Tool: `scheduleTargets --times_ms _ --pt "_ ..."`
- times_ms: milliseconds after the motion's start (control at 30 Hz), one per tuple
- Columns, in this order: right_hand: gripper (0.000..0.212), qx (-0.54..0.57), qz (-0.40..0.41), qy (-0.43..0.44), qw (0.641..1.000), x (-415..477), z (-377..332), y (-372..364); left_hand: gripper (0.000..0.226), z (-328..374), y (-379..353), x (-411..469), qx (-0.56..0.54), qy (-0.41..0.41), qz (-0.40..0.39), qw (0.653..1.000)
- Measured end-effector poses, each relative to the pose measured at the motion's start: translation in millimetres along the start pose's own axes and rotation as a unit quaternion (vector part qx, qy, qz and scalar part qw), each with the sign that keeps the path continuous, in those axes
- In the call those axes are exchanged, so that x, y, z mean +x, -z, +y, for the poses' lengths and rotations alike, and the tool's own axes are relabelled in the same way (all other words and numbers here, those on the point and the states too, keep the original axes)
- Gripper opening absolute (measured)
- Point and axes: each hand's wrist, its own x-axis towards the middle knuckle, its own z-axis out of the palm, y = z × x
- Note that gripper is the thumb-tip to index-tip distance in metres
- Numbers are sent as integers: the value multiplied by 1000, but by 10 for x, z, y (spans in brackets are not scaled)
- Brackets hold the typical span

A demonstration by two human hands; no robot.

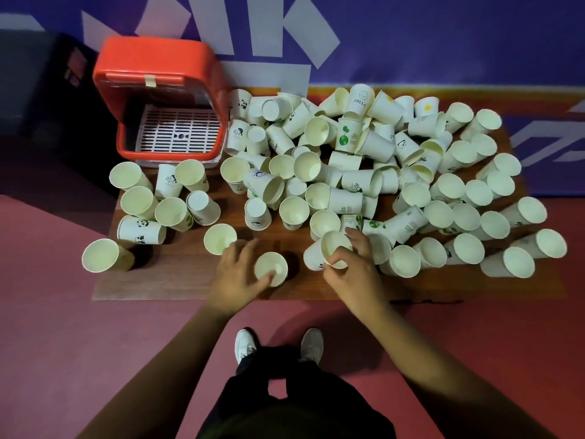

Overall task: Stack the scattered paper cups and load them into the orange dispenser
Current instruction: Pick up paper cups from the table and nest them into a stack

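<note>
Bottom centre: dark trousers [243, 403], pale shoes [247, 343] on red floor [95, 343]. Just above: left hand [235, 274] curled round upright paper cup [271, 268] near table's front edge. Right hand [351, 274] beside it, thumb and fingers pinching rim of second cup [336, 247], tilted. Brown table [177, 280] beyond, strewn with white paper cups [348, 172], upright, tipped, heaped centre to right. Orange dispenser [158, 58] upper left, front open, white grille tray [179, 134] inside.

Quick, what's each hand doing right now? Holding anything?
Left hand: grips a paper cup near the table edge.
Right hand: fingers pinch the rim of a second paper cup.
</note>
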Motion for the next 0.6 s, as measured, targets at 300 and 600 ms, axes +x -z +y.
scheduleTargets --times_ms 300,600 --pt "57 48 -93 32 994 113 -507 -330 90 -541 322 390 29 135 97 986" --pt "85 -62 -167 43 983 56 -389 -780 89 -690 231 537 3 124 19 992"
